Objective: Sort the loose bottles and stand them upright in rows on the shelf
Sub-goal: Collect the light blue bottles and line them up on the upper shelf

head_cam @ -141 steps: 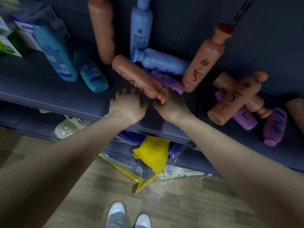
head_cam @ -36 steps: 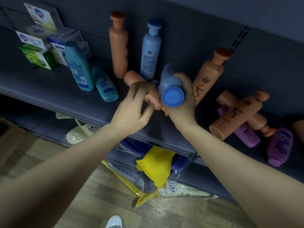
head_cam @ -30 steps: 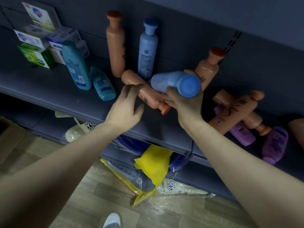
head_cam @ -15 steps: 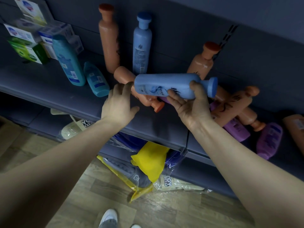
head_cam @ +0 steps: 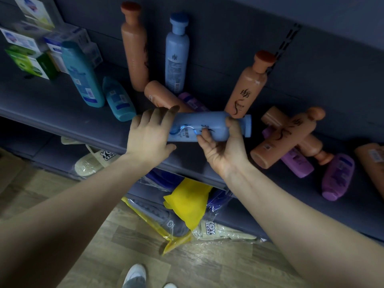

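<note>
Your right hand [head_cam: 225,151] grips the blue bottle [head_cam: 209,126] near its neck, thumb over the top and fingers beneath. It holds the bottle sideways above the shelf's [head_cam: 52,107] front edge, with the cap to your right. Your left hand [head_cam: 148,135] lays its fingers over the bottle's base; whether it clasps the base I cannot tell. Just behind lie an orange bottle [head_cam: 164,96] and a purple bottle [head_cam: 193,102]. At the back wall a tall orange bottle [head_cam: 135,48] and a second blue bottle [head_cam: 176,55] stand upright, and a leaning orange bottle [head_cam: 247,86] tilts to the right of them. Teal bottles [head_cam: 83,75] sit to your left. To your right, a heap [head_cam: 286,138] of orange and purple bottles lies on the shelf.
</note>
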Motion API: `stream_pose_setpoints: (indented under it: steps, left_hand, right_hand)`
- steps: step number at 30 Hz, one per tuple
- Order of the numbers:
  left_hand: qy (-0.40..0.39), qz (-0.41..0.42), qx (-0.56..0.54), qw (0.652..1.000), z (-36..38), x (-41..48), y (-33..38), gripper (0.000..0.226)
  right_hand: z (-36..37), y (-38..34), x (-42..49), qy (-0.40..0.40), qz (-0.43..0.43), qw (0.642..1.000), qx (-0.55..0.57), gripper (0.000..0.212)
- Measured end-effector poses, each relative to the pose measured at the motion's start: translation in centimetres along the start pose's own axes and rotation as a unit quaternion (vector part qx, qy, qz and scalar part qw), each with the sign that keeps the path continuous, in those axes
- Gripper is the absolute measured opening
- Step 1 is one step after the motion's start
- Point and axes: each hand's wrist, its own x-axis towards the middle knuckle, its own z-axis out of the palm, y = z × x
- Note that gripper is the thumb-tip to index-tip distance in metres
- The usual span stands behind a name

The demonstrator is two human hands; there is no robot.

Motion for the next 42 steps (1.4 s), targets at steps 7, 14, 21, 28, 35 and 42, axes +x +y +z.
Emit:
stream_pose_setpoints:
  steps: [7,14,21,28,35,42]
  left_hand:
    - [0.011,0.07,0.051,0.996,0.7,-0.2,-0.8,0.083]
    - [-0.103,-0.022,-0.033,0.994,0.6,-1.9,-1.0,0.073]
    - [-0.151,-0.15,-0.163,0.964,0.5,-3.1,-0.9,0.074]
    - [-0.164,-0.256,-0.335,0.892,0.8,-5.1,-0.5,0.079]
    - [-0.123,-0.32,-0.367,0.865,1.0,-6.7,1.2,0.074]
    - [-0.09,-0.341,-0.321,0.879,0.7,-7.6,3.2,0.052]
  right_hand:
    - [-0.1,1.1,-0.4,0.017,0.033,0.999,0.001,0.024]
    - [-0.5,1.9,-0.4,-0.017,0.058,0.996,-0.066,0.026]
    - [-2.0,3.2,-0.4,-0.082,0.026,0.966,-0.242,0.027]
    - [-1.9,3.9,-0.6,-0.095,-0.045,0.923,-0.371,0.045]
    - [-0.6,6.0,-0.9,-0.083,-0.092,0.878,-0.463,0.056]
    - [0.8,8.8,-1.2,0.009,-0.192,0.827,-0.528,0.07]
